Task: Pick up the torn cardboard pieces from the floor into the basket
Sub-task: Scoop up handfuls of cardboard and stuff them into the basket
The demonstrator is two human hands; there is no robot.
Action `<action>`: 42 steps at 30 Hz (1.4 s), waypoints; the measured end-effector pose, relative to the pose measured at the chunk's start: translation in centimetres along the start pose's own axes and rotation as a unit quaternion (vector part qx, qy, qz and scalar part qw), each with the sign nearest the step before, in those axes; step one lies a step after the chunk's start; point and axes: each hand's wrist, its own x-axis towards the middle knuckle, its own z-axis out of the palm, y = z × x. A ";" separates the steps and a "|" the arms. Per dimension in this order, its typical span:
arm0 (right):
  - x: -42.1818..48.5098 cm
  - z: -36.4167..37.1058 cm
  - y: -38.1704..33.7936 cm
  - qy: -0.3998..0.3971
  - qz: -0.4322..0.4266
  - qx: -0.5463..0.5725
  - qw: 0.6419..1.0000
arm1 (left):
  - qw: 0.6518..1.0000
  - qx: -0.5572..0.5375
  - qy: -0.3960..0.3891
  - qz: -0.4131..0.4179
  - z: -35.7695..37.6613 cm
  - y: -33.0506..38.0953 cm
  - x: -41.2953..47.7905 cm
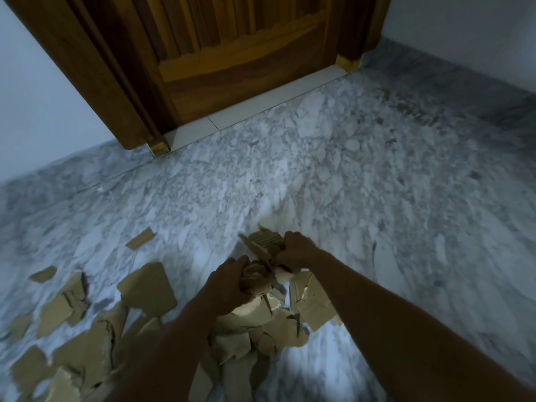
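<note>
Both my hands clasp one bundle of torn brown cardboard pieces [262, 256] above the floor, low in the middle of the view. My left hand [229, 281] grips the bundle's near left side. My right hand [297, 248] closes over its far right side. Below the hands lies a heap of cardboard pieces [261, 329]. Several more torn pieces [75, 329] are scattered over the marble floor at the lower left, one large piece [148, 288] among them. A small strip [140, 238] lies apart, farther out. No basket is in view.
A grey-white marble floor [348, 184] stretches ahead and to the right. A closed wooden door [232, 53] with a pale threshold stands at the far end, between white walls [43, 111]. The view is slightly blurred.
</note>
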 end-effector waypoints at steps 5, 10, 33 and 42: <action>-0.6 3.9 0.3 0.096 -0.067 0.058 0.991 | 0.997 -0.072 0.021 -0.002 0.4 -1.4 -1.4; -1.4 -0.8 2.7 0.087 -0.051 0.030 0.994 | 0.994 -0.093 0.047 -0.036 -0.9 -2.3 -1.7; 0.5 -1.9 5.7 0.046 -0.027 -0.184 0.981 | 0.996 0.066 -0.048 -0.033 -2.7 1.0 7.6; -2.1 -3.7 6.3 0.115 -0.050 -0.073 0.989 | 0.999 0.025 -0.034 -0.015 -2.1 0.4 7.0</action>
